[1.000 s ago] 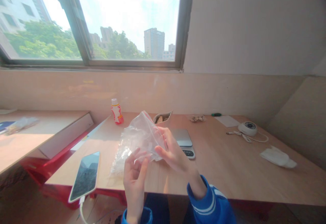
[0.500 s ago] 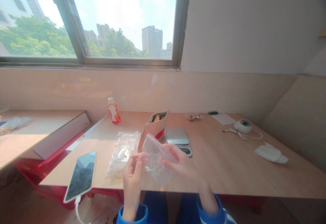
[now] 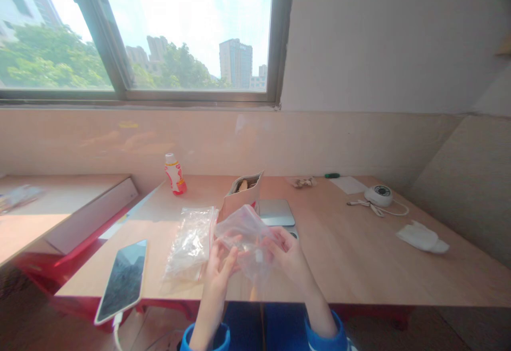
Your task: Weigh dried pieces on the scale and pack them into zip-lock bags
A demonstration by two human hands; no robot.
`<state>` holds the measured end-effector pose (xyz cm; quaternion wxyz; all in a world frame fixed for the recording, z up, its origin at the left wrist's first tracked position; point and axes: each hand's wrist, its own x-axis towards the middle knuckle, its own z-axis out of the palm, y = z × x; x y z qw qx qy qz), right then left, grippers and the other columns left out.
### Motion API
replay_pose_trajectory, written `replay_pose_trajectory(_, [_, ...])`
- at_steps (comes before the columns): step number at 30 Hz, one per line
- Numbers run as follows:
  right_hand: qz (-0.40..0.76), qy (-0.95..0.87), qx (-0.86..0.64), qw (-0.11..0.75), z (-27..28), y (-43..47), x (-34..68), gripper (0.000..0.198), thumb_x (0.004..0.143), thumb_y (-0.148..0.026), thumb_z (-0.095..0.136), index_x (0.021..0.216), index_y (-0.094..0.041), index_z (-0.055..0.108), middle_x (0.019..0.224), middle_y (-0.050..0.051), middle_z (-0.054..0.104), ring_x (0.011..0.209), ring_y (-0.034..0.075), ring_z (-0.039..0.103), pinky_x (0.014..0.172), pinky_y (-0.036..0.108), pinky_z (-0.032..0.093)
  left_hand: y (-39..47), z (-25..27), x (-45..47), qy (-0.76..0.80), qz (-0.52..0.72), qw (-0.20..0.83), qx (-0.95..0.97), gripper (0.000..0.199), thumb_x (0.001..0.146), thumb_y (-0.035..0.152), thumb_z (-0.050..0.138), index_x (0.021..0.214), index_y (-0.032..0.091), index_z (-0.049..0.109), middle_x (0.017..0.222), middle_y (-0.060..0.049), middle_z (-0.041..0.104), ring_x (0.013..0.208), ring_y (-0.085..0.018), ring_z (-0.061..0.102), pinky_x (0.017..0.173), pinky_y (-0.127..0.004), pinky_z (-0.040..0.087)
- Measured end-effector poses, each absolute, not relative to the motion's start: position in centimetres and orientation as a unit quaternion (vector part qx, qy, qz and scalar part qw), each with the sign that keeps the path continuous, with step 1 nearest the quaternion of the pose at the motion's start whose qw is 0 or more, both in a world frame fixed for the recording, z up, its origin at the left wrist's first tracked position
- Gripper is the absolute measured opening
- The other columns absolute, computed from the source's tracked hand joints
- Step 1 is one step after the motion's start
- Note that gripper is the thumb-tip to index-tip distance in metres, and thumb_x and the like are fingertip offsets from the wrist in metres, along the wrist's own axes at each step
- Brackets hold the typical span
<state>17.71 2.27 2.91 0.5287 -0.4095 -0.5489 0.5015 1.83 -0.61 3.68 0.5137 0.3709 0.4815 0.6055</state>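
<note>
One clear zip-seal bag (image 3: 244, 224) is pinched by my left hand (image 3: 217, 267) and right hand (image 3: 288, 250) above the surface's (image 3: 351, 271) near edge, apparently being worked open, which I judge calls next for a light sideways pull.

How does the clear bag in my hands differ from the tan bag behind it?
The clear bag is see-through, while the tan bag is opaque. The clear bag is held by the left hand and right hand; the tan bag stands on the table. The clear bag is limp; the tan bag looks stiffer. Both look thin-walled.
</note>
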Motion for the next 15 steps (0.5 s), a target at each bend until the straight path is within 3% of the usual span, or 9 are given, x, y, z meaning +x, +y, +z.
replay_pose_trajectory(3, [0.48, -0.587, -0.4, 0.515, 2.5, 3.0, 17.9, 0.038, 0.082, -0.053, 0.057, 0.102, -0.021, 0.063, 0.102, 0.007, 0.066, 0.093, 0.021, 0.061, 0.078, 0.032, 0.051, -0.7, 3.7, 0.1, 0.518, 0.585, 0.505, 0.367, 0.062, 0.061, 0.05, 0.073, 0.111, 0.017, 0.057, 0.096, -0.01, 0.069, 0.069, -0.021, 0.067, 0.056, -0.029, 0.053])
replay_pose_trajectory(6, [0.395, -0.582, -0.445, 0.555, 1.1, 6.0, 20.1, 0.041, 0.089, -0.053, 0.042, 0.11, -0.023, 0.06, 0.115, 0.008, 0.061, 0.104, 0.022, 0.057, 0.089, 0.037, 0.047, -1.0, 3.7, -3.4, 0.573, 0.623, 0.413, 0.336, 0.057, 0.063, 0.046, 0.069, 0.112, 0.02, 0.057, 0.087, -0.005, 0.068, 0.058, -0.015, 0.061, 0.047, -0.024, 0.048])
replay_pose_trajectory(9, [0.228, -0.598, -0.532, 0.555, -1.0, 11.5, 23.9, 0.036, 0.088, -0.046, 0.043, 0.104, -0.02, 0.06, 0.11, 0.01, 0.061, 0.106, 0.023, 0.055, 0.092, 0.04, 0.044, -1.2, 3.5, -7.1, 0.642, 0.645, 0.293, 0.292, 0.036, 0.063, 0.045, 0.064, 0.086, 0.018, 0.065, 0.105, -0.008, 0.065, 0.074, -0.017, 0.06, 0.05, -0.021, 0.046])
replay_pose_trajectory(11, [0.105, -0.637, -0.61, 0.46, -2.4, 15.4, 26.5, 0.033, 0.089, -0.037, 0.036, 0.099, -0.019, 0.063, 0.109, 0.01, 0.06, 0.11, 0.023, 0.052, 0.097, 0.041, 0.04, -0.5, 3.3, -8.9, 0.672, 0.629, 0.25, 0.301, 0.03, 0.064, 0.045, 0.061, 0.075, 0.018, 0.066, 0.114, -0.009, 0.062, 0.084, -0.019, 0.059, 0.055, -0.022, 0.046])
replay_pose_trajectory(15, [0.072, -0.646, -0.657, 0.382, -4.3, 21.0, 29.8, 0.032, 0.084, -0.021, 0.038, 0.095, -0.016, 0.068, 0.12, 0.015, 0.055, 0.123, 0.027, 0.043, 0.104, 0.044, 0.029, 2.9, 2.6, -10.5, 0.697, 0.559, 0.204, 0.4, 0.048, 0.069, 0.045, 0.058, 0.11, 0.021, 0.061, 0.082, -0.007, 0.067, 0.067, -0.021, 0.057, 0.064, -0.034, 0.047])
